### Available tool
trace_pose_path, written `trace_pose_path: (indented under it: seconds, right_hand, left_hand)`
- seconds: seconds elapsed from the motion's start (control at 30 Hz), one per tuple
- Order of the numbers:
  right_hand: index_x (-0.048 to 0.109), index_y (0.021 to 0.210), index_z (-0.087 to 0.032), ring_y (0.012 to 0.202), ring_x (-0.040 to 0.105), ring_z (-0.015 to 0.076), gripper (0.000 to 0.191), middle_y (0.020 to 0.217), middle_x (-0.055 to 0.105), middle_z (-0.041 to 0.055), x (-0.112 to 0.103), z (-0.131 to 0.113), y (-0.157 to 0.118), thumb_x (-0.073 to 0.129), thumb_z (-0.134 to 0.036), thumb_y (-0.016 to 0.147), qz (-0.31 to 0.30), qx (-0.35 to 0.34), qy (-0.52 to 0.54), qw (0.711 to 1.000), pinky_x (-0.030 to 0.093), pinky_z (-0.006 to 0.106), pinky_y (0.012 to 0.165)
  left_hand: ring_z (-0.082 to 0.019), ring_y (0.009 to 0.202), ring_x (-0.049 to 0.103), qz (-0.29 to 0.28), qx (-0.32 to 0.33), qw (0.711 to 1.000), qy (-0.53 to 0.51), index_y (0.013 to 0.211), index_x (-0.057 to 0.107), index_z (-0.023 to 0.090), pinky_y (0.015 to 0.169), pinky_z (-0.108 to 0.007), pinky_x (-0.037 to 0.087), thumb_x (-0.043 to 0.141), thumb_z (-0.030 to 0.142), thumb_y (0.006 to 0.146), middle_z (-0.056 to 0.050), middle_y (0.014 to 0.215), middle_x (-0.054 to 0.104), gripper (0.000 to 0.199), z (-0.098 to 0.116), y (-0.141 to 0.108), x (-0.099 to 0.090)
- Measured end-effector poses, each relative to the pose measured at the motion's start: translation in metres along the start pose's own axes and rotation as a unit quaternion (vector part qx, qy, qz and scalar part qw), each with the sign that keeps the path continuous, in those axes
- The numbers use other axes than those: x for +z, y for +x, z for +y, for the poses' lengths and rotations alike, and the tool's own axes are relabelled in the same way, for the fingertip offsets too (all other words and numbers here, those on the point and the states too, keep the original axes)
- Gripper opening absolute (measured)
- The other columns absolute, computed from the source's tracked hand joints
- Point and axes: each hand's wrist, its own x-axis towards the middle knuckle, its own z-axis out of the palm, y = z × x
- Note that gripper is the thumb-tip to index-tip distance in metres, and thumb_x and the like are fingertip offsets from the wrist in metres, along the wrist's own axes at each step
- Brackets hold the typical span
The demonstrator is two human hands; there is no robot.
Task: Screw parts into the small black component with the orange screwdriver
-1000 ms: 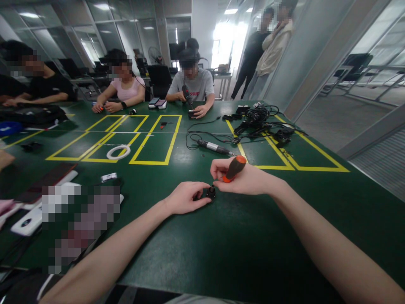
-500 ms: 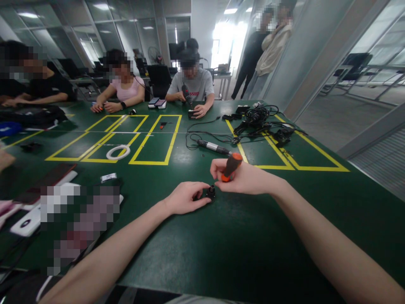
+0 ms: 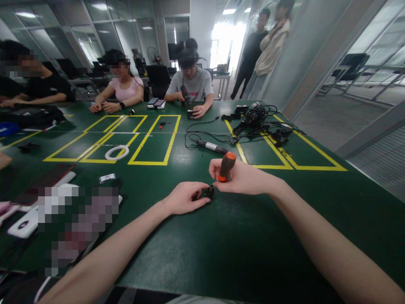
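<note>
A small black part with a short upright cylinder (image 3: 210, 192) stands on the green table (image 3: 196, 253). My left hand (image 3: 186, 197) rests on the tabletop with thumb and fingers closed around this part. Just right of it, my right hand (image 3: 237, 177) grips a screwdriver (image 3: 227, 166) by its orange and dark handle. The handle leans slightly, its end pointing up. My fingers hide the lower end of the screwdriver, so I cannot tell whether its tip touches the part.
A corded black and silver power tool (image 3: 211, 146) lies beyond my right hand. Tangled black cables (image 3: 255, 118) are piled at the back right. A white ring (image 3: 117, 153) sits left of centre. White devices (image 3: 23, 223) lie at the left. Across the table a person (image 3: 190, 84) holds a drill.
The screwdriver's handle has turned and stands more upright, its top shifted left. My left hand stays on the black part.
</note>
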Motion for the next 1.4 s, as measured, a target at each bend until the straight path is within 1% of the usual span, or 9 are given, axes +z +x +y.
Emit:
trace_pose_path:
  seconds: [0.1, 0.17, 0.3, 0.5, 0.7, 0.83, 1.03, 1.23, 1.4]
  right_hand:
    - [0.048, 0.078, -0.021, 0.063, 0.041, 0.0117, 0.013, 0.071, 0.046, -0.0055, 0.002, 0.0, 0.0, 0.061, -0.018, 0.077, 0.005, -0.01, 0.008, 1.0, 0.036, 0.026, 0.061]
    - [0.048, 0.078, -0.022, 0.063, 0.041, 0.0118, 0.014, 0.071, 0.046, -0.0054, 0.002, 0.0, 0.0, 0.062, -0.02, 0.078, 0.008, -0.004, 0.014, 1.0, 0.036, 0.026, 0.061]
    - [0.049, 0.079, -0.022, 0.064, 0.042, 0.0121, 0.013, 0.072, 0.048, -0.0051, 0.001, -0.002, 0.0, 0.062, -0.018, 0.078, 0.017, 0.006, 0.005, 1.0, 0.036, 0.026, 0.062]
    - [0.049, 0.08, -0.021, 0.065, 0.043, 0.0125, 0.015, 0.073, 0.048, -0.0046, -0.001, -0.003, 0.001, 0.061, -0.015, 0.075, 0.003, -0.001, 0.0, 1.0, 0.037, 0.026, 0.062]
    - [0.048, 0.078, -0.022, 0.063, 0.042, 0.0121, 0.013, 0.07, 0.045, -0.0055, 0.003, -0.001, 0.001, 0.061, -0.021, 0.081, 0.022, -0.015, 0.007, 1.0, 0.037, 0.027, 0.063]
    - [0.049, 0.078, -0.021, 0.063, 0.042, 0.0121, 0.013, 0.071, 0.047, -0.0053, 0.002, -0.002, 0.001, 0.061, -0.019, 0.079, 0.026, -0.009, 0.007, 1.0, 0.037, 0.026, 0.063]
    - [0.049, 0.08, -0.021, 0.066, 0.044, 0.0122, 0.016, 0.074, 0.048, -0.0046, -0.001, -0.002, -0.001, 0.062, -0.013, 0.074, 0.004, -0.003, -0.001, 1.0, 0.037, 0.026, 0.063]
    - [0.05, 0.081, -0.021, 0.064, 0.042, 0.0112, 0.014, 0.07, 0.046, -0.0061, 0.002, 0.005, -0.001, 0.064, -0.019, 0.079, -0.002, -0.002, 0.034, 0.999, 0.036, 0.025, 0.061]
    - [0.051, 0.082, -0.021, 0.064, 0.044, 0.0117, 0.014, 0.072, 0.049, -0.005, 0.0, 0.005, 0.0, 0.064, -0.018, 0.077, 0.002, 0.007, 0.028, 1.0, 0.037, 0.025, 0.061]
  left_hand:
    - [-0.011, 0.06, 0.05, 0.001, 0.006, 1.0, 0.002, 0.111, 0.068, 0.018, 0.061, -0.023, 0.037, 0.065, 0.038, 0.095, 0.005, 0.07, 0.058, 0.026, 0.001, 0.0, -0.001]
    - [-0.011, 0.06, 0.049, -0.002, 0.005, 1.0, 0.006, 0.11, 0.068, 0.018, 0.061, -0.024, 0.037, 0.065, 0.038, 0.095, 0.005, 0.07, 0.058, 0.025, 0.001, 0.0, -0.001]
    - [-0.011, 0.061, 0.05, -0.005, -0.005, 1.0, 0.003, 0.113, 0.068, 0.019, 0.061, -0.024, 0.038, 0.063, 0.042, 0.096, 0.004, 0.071, 0.059, 0.029, 0.0, -0.001, 0.001]
    - [-0.012, 0.061, 0.051, 0.001, -0.003, 1.0, -0.003, 0.114, 0.068, 0.019, 0.061, -0.024, 0.037, 0.064, 0.042, 0.095, 0.003, 0.071, 0.06, 0.03, -0.002, -0.001, 0.002]
    - [-0.011, 0.06, 0.05, 0.0, 0.001, 1.0, 0.001, 0.113, 0.068, 0.019, 0.062, -0.023, 0.037, 0.064, 0.04, 0.095, 0.004, 0.072, 0.059, 0.028, 0.0, 0.0, 0.001]
    - [-0.011, 0.06, 0.049, 0.002, -0.001, 1.0, -0.007, 0.114, 0.068, 0.018, 0.062, -0.023, 0.037, 0.065, 0.039, 0.094, 0.004, 0.071, 0.059, 0.029, 0.0, 0.0, 0.001]
    - [-0.011, 0.06, 0.049, 0.004, 0.005, 1.0, -0.011, 0.113, 0.068, 0.019, 0.061, -0.023, 0.036, 0.065, 0.038, 0.094, 0.005, 0.071, 0.058, 0.027, 0.001, 0.0, 0.0]
    - [-0.011, 0.059, 0.047, -0.005, 0.0, 1.0, -0.005, 0.108, 0.068, 0.018, 0.06, -0.022, 0.034, 0.064, 0.039, 0.095, 0.005, 0.069, 0.057, 0.024, 0.001, 0.0, 0.0]
    - [-0.011, 0.059, 0.048, 0.007, 0.008, 1.0, -0.009, 0.112, 0.068, 0.018, 0.061, -0.023, 0.036, 0.065, 0.038, 0.094, 0.005, 0.069, 0.057, 0.027, 0.0, 0.0, 0.001]
